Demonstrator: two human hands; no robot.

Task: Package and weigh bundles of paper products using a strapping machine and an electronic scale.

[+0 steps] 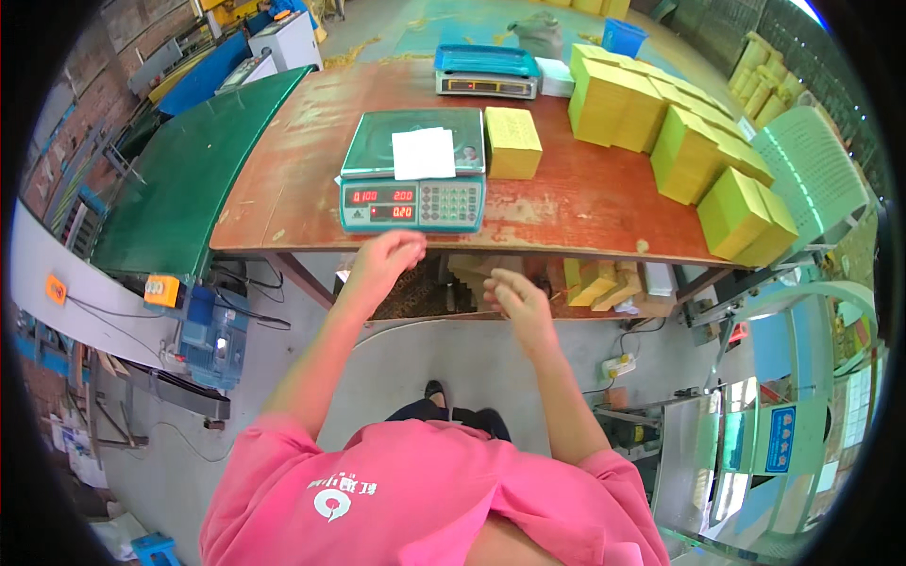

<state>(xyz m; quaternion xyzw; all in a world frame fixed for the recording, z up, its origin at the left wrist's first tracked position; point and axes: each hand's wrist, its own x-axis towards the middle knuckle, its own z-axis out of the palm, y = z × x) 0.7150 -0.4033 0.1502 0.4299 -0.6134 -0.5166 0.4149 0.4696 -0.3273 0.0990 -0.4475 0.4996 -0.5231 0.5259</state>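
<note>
Left hand (394, 253): held just before the near edge of the scale, its fingers curled inward; whether anything thin is pinched, or the scale is touched, cannot be told from this angle. Right hand (519, 297): held near the table's front edge, lower than the left, its fingers loosely bent and parted.

Scale (412, 203): teal, set on the table at its near edge, its keypad and lit red display turned toward the person. Paper (423, 154): white, laid flat on the scale's pan, right of centre.

Yellow stack (512, 143): one, placed just beside the scale, on its right. Second scale (485, 85): blue-trayed, placed behind, with a white stack (555, 77) beside it. Yellow stacks (613, 104): several, lined along the table's right side.

Table (585, 217): reddish brown, worn. Green belt (179, 179): stationed along the table's left side. Blue bin (623, 38): seen beyond the table, at the far right.
</note>
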